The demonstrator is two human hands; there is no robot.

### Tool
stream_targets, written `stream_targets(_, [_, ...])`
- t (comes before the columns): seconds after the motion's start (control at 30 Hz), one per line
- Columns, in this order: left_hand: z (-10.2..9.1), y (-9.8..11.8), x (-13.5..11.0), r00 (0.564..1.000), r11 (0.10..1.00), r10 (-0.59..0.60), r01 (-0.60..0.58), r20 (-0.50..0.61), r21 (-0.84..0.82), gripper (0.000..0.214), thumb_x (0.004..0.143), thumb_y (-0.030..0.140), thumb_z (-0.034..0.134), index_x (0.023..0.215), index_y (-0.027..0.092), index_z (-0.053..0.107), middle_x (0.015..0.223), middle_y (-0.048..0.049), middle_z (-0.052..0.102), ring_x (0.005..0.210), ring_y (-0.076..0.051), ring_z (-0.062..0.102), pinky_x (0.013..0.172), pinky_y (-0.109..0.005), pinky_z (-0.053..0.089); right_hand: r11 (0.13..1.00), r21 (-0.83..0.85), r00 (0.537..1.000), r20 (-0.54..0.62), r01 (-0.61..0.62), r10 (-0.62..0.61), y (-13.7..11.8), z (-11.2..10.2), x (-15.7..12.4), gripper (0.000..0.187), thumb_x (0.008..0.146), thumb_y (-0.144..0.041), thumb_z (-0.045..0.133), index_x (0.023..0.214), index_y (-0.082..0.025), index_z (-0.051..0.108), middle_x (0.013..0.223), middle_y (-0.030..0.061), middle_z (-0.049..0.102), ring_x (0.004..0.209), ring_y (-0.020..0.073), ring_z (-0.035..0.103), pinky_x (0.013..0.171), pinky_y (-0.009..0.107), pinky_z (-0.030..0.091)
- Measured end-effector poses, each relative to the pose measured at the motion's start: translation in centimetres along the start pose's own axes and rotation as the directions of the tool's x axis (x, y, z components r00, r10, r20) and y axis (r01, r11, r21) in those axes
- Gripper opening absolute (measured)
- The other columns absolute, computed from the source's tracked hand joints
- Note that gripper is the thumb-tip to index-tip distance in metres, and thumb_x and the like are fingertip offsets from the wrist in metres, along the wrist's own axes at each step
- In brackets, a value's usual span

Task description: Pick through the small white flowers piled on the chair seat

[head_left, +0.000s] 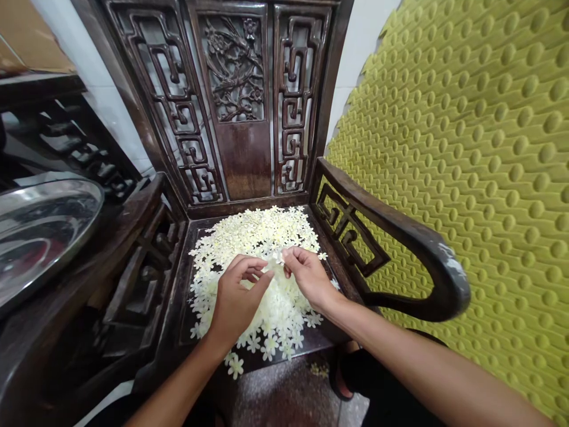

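A thick heap of small pale cream artificial-looking flowers [262, 231] covers most of the dark wooden chair seat [189, 237]. Above the middle of the heap, my right hand [306, 273] pinches one small white flower [278, 256] between thumb and fingers. Just to its left is my left hand [242, 290], its thumb and fingers apart, with a gap between them and nothing visible held there. The flower is near the left fingertips but seems apart from them. Some flowers under both hands are hidden or blurred.
The chair has a carved back [246, 154] and a curved right armrest [391, 225]. On the left, a shiny metal tray [48, 207] rests by the left armrest. Yellow-green textured padding [466, 148] lines the right side. A few yellowish bits [319, 369] lie on the floor.
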State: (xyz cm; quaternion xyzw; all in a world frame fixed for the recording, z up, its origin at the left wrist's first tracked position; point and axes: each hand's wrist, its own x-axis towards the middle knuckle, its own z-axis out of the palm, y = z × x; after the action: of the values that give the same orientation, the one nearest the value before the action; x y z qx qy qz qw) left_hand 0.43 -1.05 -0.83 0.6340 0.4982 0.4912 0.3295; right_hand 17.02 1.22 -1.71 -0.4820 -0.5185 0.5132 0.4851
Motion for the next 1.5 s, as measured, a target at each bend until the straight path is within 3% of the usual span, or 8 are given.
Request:
stream_targets(0.17, [0.1,0.4,-0.4,0.993,0.992,0.115,-0.115,-0.003,0.051,0.008,0.081,0.020,0.073,0.088,0.022,0.068,0.084,0.0006,0.063,0.075,-0.015,0.061,0.070,-0.028,0.049,0.997,-0.066,0.997,0.075,0.040,-0.035,-0.8,0.7,-0.7,0.043,0.091,-0.051,0.056,0.063,-0.020,0.049,0.057,-0.0048,0.043,0.054,0.0118,0.037,0.054,0.026,0.030])
stream_targets(0.37, [0.0,0.6,-0.4,0.988,0.985,0.153,-0.152,-0.002,0.086,0.004,0.085,0.019,0.070,0.084,0.021,0.067,0.081,0.0004,0.064,0.076,-0.015,0.060,0.072,-0.028,0.048,0.994,-0.096,0.992,0.121,0.056,-0.044,-0.8,0.7,-1.0,0.041,0.094,-0.048,0.053,0.065,-0.020,0.050,0.058,-0.0051,0.042,0.053,0.0113,0.037,0.053,0.026,0.030])
stream_targets(0.73, [-0.1,0.5,-0.4,0.987,0.986,0.157,-0.158,0.023,0.044,0.006,0.089,0.020,0.066,0.085,0.021,0.070,0.083,-0.0007,0.067,0.079,-0.016,0.063,0.075,-0.028,0.049,0.997,-0.070,0.992,0.124,0.042,-0.033,-0.8,0.6,-1.0,0.042,0.093,-0.047,0.055,0.062,-0.019,0.050,0.057,-0.0043,0.044,0.055,0.0119,0.038,0.055,0.026,0.031])
stream_targets(0.97, [-0.3,0.5,-0.1,0.994,0.996,0.092,-0.092,0.057,-0.016,0.009,0.089,0.019,0.064,0.081,0.021,0.068,0.082,-0.0004,0.066,0.079,-0.016,0.062,0.071,-0.027,0.048,1.000,0.009,0.989,0.148,-0.002,0.000,-0.7,0.7,-0.9,0.043,0.092,-0.049,0.056,0.061,-0.019,0.052,0.057,-0.0040,0.047,0.056,0.0126,0.040,0.061,0.028,0.033])
stream_targets(1.23, [-0.1,0.4,0.1,0.993,0.996,0.079,-0.076,0.088,-0.035,0.012,0.091,0.020,0.061,0.080,0.021,0.064,0.081,0.0000,0.063,0.077,-0.016,0.060,0.071,-0.027,0.047,0.989,0.122,0.994,0.082,-0.086,0.076,-0.7,1.2,-0.7,0.044,0.088,-0.053,0.060,0.061,-0.019,0.054,0.055,-0.0037,0.049,0.056,0.0125,0.042,0.063,0.029,0.033])
stream_targets(1.5, [0.1,0.5,-0.2,0.993,0.998,0.060,-0.059,0.101,-0.006,0.013,0.092,0.020,0.056,0.080,0.021,0.061,0.079,-0.0001,0.061,0.075,-0.016,0.060,0.071,-0.029,0.047,0.975,0.186,0.989,-0.065,-0.118,0.132,0.5,1.1,0.9,0.043,0.082,-0.056,0.065,0.063,-0.019,0.054,0.055,-0.0037,0.049,0.053,0.0121,0.043,0.059,0.028,0.036])
